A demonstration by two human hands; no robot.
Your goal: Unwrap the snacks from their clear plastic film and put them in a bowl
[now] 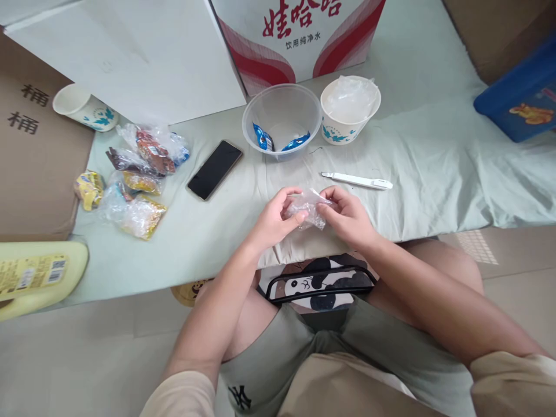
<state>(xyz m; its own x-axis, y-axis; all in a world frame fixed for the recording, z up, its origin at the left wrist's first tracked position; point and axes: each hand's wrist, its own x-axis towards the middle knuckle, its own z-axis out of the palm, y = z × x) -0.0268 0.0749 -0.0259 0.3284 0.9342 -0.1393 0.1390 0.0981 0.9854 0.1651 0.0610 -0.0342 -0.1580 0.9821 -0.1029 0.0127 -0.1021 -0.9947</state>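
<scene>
Between my two hands, at the near edge of the covered table, is a crumpled clear plastic wrapper (309, 209). My left hand (278, 219) grips its left side, with the thumb lying over it. My right hand (345, 215) pinches its upper right corner between thumb and fingers. Whether anything lies inside the plastic I cannot make out. Just beyond my right hand rests a white utility knife (357, 180). Past my hands stands a clear plastic bowl (282, 107) holding two blue packets (263, 137). To its right, a paper cup (341, 128) is filled with crumpled clear plastic (351, 97).
A black phone (215, 169) lies left of the bowl. Several plastic-wrapped snack packets (141, 179) are heaped farther left, near a tipped paper cup (84, 110). Boxes (299, 40) line the back. A yellow container (43, 272) stands at left, a blue one (519, 92) at right.
</scene>
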